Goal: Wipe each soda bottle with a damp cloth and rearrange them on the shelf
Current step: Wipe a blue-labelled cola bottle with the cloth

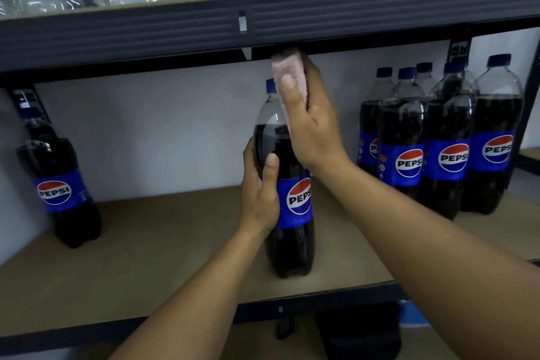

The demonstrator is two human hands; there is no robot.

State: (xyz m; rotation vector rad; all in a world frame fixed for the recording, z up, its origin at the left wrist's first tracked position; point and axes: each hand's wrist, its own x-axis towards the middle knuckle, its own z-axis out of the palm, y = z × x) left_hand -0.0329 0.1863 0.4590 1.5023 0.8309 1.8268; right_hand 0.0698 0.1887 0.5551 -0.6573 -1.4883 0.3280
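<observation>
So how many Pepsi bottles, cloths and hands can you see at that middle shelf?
Dark cola plastic bottles with blue labels: 7 (lone left bottle, middle bottle, right group of 5; a sixth may hide behind)
Pink folded cloth: 1
Hands: 2 (left hand, right hand)
Total: 10

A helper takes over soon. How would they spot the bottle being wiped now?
On the brown shelf board, between a lone bottle far left and a cluster at the right, one Pepsi bottle stands alone near the front edge. Only this one is handled: the left hand grips its middle, the right hand holds a pink cloth against its neck.
</observation>
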